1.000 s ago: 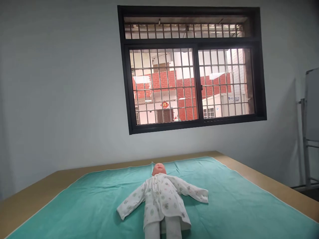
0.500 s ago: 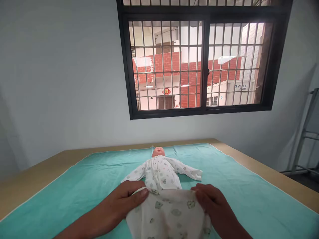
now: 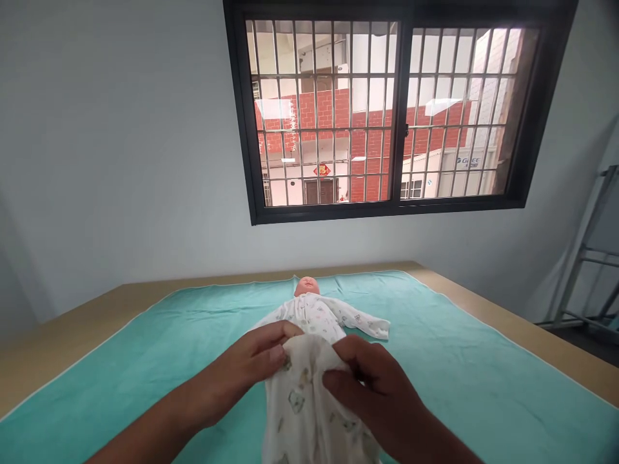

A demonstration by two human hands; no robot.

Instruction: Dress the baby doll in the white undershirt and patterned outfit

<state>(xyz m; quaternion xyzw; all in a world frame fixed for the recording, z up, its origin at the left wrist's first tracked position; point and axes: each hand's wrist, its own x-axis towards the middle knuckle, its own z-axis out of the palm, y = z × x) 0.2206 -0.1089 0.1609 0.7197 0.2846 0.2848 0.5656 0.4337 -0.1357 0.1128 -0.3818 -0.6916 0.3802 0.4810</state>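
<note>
A white baby garment [image 3: 302, 412] with small printed animal figures hangs between my hands, its upper edge gathered. My left hand [image 3: 258, 354] pinches that edge on the left, thumb toward me. On the right, my right hand [image 3: 370, 380] grips the other side with bent fingers. The garment's lower end runs out of the picture, so its full shape is hidden. Just beyond my hands a baby doll [image 3: 307, 285] lies on its back, head toward the wall. It wears a white long-sleeved top [image 3: 314, 314] with a similar print; my hands and the garment cover its lower part.
A turquoise cloth [image 3: 449, 367] covers most of the wooden table [image 3: 145, 281], under the doll. Behind stands a pale wall [image 3: 120, 161] with a barred, black-framed window [image 3: 399, 129]. A grey metal frame [image 3: 583, 251] is at the far right.
My hands have come closer together and moved slightly up. The garment's edge, stretched wide between them before, is now bunched. The view has shifted a little.
</note>
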